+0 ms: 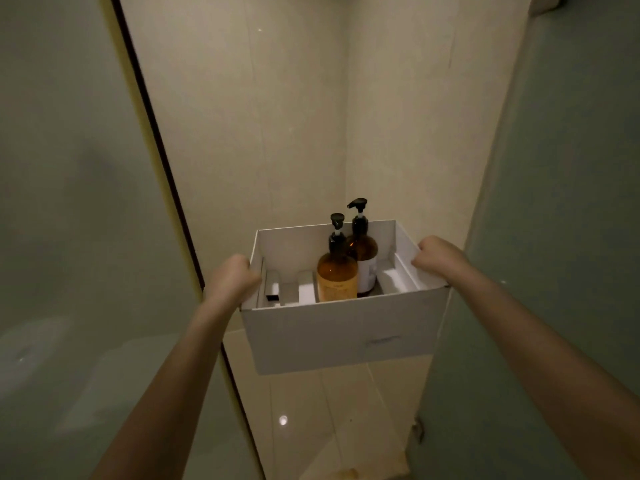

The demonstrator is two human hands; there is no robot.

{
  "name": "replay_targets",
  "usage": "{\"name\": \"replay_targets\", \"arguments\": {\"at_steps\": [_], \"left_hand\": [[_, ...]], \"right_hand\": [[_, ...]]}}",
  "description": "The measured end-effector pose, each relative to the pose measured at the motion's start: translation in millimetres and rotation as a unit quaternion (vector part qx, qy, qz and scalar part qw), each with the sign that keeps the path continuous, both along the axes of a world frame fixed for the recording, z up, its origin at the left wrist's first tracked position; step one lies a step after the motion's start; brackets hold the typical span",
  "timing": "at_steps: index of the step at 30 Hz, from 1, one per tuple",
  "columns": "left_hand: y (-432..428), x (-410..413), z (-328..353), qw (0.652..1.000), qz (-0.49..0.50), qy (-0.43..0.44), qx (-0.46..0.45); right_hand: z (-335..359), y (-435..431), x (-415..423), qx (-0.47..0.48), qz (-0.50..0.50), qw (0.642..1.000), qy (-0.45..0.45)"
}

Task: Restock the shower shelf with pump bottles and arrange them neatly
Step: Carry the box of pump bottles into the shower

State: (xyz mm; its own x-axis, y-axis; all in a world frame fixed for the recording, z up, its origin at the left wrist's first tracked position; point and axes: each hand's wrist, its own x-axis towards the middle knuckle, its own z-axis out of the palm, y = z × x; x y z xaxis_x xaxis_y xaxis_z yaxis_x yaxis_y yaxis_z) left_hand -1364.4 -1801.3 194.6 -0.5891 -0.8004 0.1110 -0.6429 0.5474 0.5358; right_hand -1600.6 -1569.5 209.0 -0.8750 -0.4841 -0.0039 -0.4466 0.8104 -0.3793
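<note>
I hold a white cardboard box in the air in front of me, in a dim shower stall. My left hand grips its left wall and my right hand grips its right wall. Two amber pump bottles with black pumps stand upright inside. The nearer bottle has an orange label. The farther bottle has a white label and stands just behind and to the right of it. Folded white flaps or inserts lie on the box floor. No shower shelf is visible.
Beige tiled walls meet in a corner behind the box. A frosted glass panel with a dark edge stands on the left and another glass panel on the right. Glossy floor tiles show below the box.
</note>
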Motion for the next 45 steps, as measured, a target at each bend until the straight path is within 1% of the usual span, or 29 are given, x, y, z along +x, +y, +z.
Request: {"name": "replay_targets", "arguments": {"at_steps": [4, 13, 22, 27, 35, 38, 45], "left_hand": [[-33, -35, 3, 1.000, -0.015, 0.005, 0.007], [-108, -117, 15, 1.000, 0.009, -0.018, -0.020], [-181, -197, 21, 0.998, 0.054, 0.015, -0.031], [-218, -222, 27, 0.997, 0.077, 0.010, -0.018], [-286, -248, 22, 0.993, 0.115, 0.016, -0.008], [-315, -257, 22, 0.991, 0.128, 0.016, -0.016], [-391, -266, 21, 0.980, 0.195, 0.020, -0.031]], "right_hand": [[3, -32, -31, -0.003, -0.004, 1.000, 0.001], [8, -113, -125, -0.012, 0.024, 1.000, -0.005], [19, -201, -225, -0.037, 0.074, 0.996, 0.012], [25, -247, -258, -0.041, 0.093, 0.995, -0.006], [24, -326, -297, -0.037, 0.135, 0.990, -0.010], [25, -365, -312, -0.038, 0.157, 0.987, -0.008], [28, -483, -341, -0.061, 0.213, 0.975, -0.008]]}}
